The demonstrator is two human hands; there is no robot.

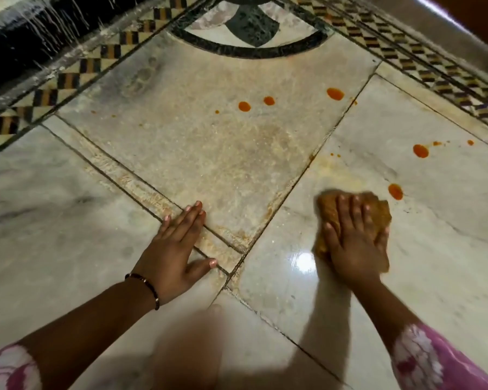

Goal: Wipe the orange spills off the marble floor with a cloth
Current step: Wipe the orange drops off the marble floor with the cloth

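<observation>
My right hand (355,243) lies flat on a crumpled orange-brown cloth (328,211), pressing it onto the marble floor (448,249). My left hand (175,246) rests palm down on the floor with fingers together, holding nothing. Orange spills dot the marble beyond the cloth: one drop (395,191) just right of the cloth, another (420,151) farther out, and three drops (244,106), (268,100), (335,94) in a row on the far slab. A pale orange smear (237,164) covers the middle slab.
A checkered inlay border (68,77) runs along the far left and a matching border (423,63) along the far right. A dark circular inlay (251,49) sits at the top centre. A dark streaked wall base (17,49) rises at top left.
</observation>
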